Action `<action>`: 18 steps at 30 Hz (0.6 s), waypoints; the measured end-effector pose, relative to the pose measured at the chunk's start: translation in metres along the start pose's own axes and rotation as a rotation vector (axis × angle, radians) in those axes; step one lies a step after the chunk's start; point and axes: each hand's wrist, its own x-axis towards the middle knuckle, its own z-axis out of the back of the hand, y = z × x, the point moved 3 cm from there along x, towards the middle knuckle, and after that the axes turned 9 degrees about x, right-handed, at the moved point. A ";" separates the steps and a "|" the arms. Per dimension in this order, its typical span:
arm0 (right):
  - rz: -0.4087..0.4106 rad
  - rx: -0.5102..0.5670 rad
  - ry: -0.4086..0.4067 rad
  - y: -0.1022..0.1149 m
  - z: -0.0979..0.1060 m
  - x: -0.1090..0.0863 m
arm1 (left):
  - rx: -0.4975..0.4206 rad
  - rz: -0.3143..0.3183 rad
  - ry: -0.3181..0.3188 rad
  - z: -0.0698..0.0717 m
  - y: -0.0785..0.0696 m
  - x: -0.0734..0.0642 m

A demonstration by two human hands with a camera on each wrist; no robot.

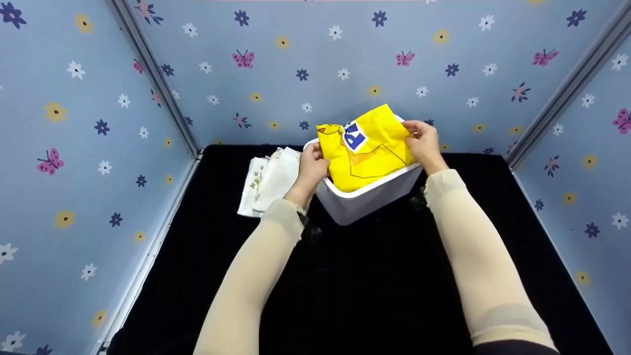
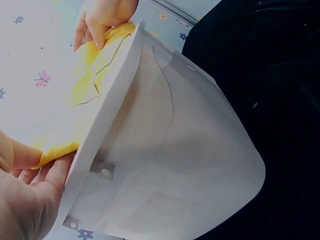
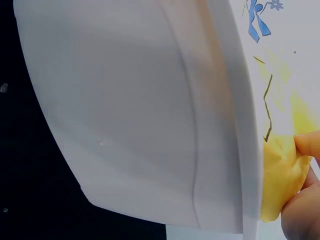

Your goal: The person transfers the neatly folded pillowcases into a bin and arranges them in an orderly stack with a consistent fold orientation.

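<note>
A yellow printed cloth (image 1: 377, 165) with thin black lines and a blue-and-white patch lies bunched in the mouth of a white plastic bin (image 1: 365, 207), its top edge rising above the rim. My left hand (image 1: 311, 170) pinches the cloth's left side between thumb and fingers, right at the rim. On the other side, my right hand (image 1: 425, 145) holds the right edge with thumb and fingertips. In the left wrist view the left hand (image 2: 30, 190) has its fingers under the cloth beside the bin's rim. The cloth hides the inside of the bin.
Folded white cloths (image 1: 273, 180) with a small printed pattern lie just left of the bin, partly behind the left hand. A black cloth (image 1: 374, 291) covers the table. Blue flowered panels (image 1: 325, 54) stand close behind the bin and along both sides.
</note>
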 end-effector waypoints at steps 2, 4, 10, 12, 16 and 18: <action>-0.010 -0.010 0.005 -0.002 0.000 0.000 | 0.001 0.006 0.000 0.000 0.000 0.000; -0.012 -0.013 0.006 -0.002 0.000 -0.001 | 0.002 0.009 -0.001 0.000 0.000 0.000; -0.021 -0.014 0.024 0.001 0.003 -0.002 | -0.001 0.024 0.001 -0.001 -0.001 0.000; -0.039 -0.004 0.041 0.001 0.005 -0.002 | -0.003 0.020 0.003 0.001 -0.002 0.001; -0.076 0.032 0.079 0.002 0.008 -0.003 | -0.005 -0.001 -0.013 0.008 -0.004 0.002; -0.091 0.039 0.095 0.002 0.009 -0.004 | 0.004 -0.008 -0.024 0.013 -0.004 0.003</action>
